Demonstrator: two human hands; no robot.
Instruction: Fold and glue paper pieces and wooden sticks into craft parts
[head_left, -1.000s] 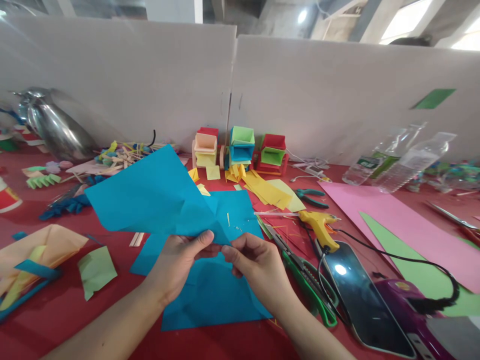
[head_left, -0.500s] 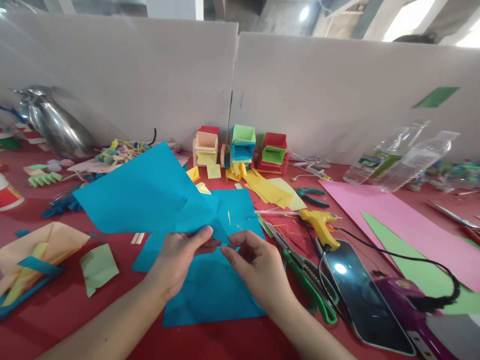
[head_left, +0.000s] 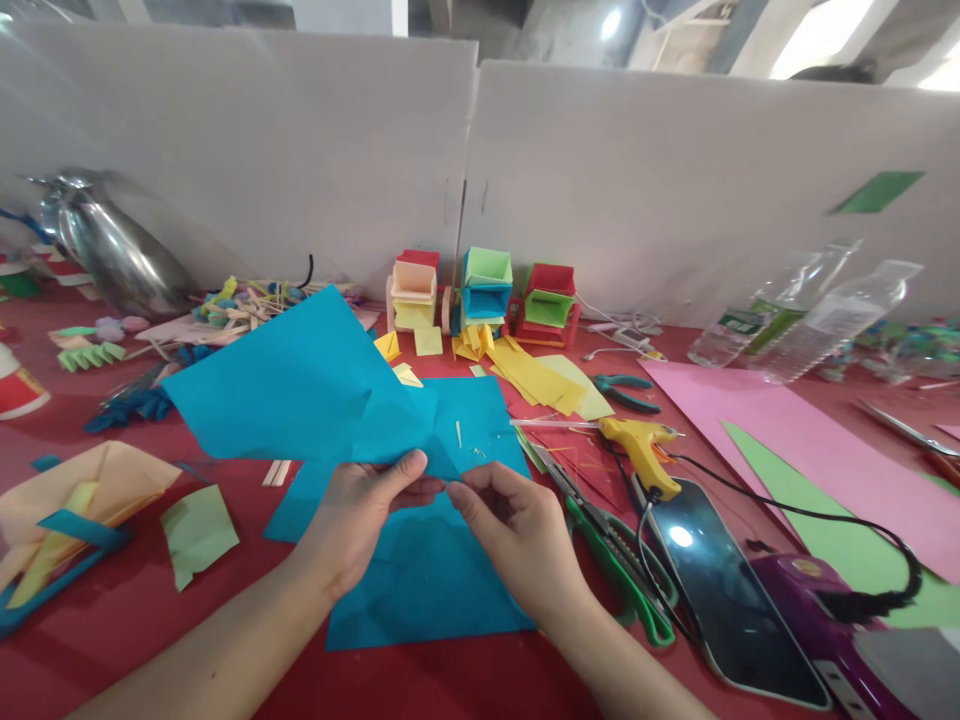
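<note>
A sheet of blue paper (head_left: 300, 385) is held up in front of me, its wide part tilted up to the left. My left hand (head_left: 375, 510) pinches its lower edge, thumb on top and fingers beneath. At the paper's narrow right corner, my right hand (head_left: 510, 520) is closed with thumb and forefinger on the tip. More blue paper (head_left: 435, 585) lies flat on the red table under both hands, with small pale scraps on its upper part. Scissors with green handles (head_left: 630, 580) lie just right of my right hand.
A yellow glue gun (head_left: 641, 450), a phone (head_left: 735, 590) and pliers (head_left: 626, 392) lie to the right, with a black cord across them. Folded paper boxes (head_left: 486, 290) stand by the white partition. A steel jug (head_left: 112, 245) is at the left, plastic bottles (head_left: 832, 320) at the right.
The raised blue sheet has tilted slightly, its left corner shifting a little right and up. Both hands keep their grip in nearly the same place.
</note>
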